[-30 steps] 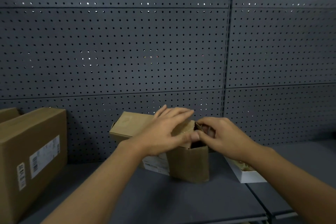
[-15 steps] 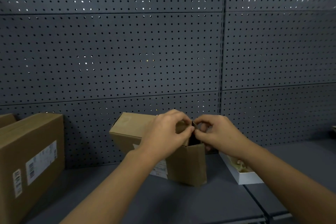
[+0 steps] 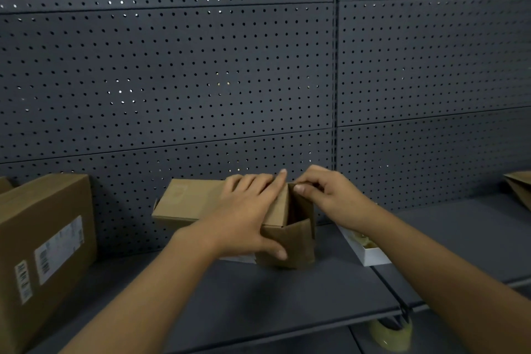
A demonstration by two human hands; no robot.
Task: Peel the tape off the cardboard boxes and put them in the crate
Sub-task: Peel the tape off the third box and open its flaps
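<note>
Yellowish and translucent, a roll of tape [image 3: 391, 335] sat nearest the camera at the lower right of the frame, below the front lip of the dark grey shelf [image 3: 258, 304]. Two bare forearms rose from the bottom edge toward the middle of the frame. The left hand [image 3: 253, 218] lay spread over the top of a small cardboard box [image 3: 198, 201] at centre, its fingers straight and flat on the lid and its thumb pressed against the brown end flap below. The right hand [image 3: 330, 195] met it from the right, its thumb and curled fingers pinching the top edge of the box's open end; whether tape lay between them could not be told. This box stood on the shelf, its far side close to the back wall. Just right of it, partly hidden by the right wrist, lay a shallow white tray [image 3: 370, 256] with pale contents too blurred to make out. At the left edge stood a larger cardboard box [image 3: 43, 238] bearing white barcode labels, well apart from the small one. At the far right edge a brown cardboard corner [image 3: 520, 190] jutted into view. Behind everything rose a dark perforated panel wall [image 3: 201, 66], split by a vertical seam right of centre.
</note>
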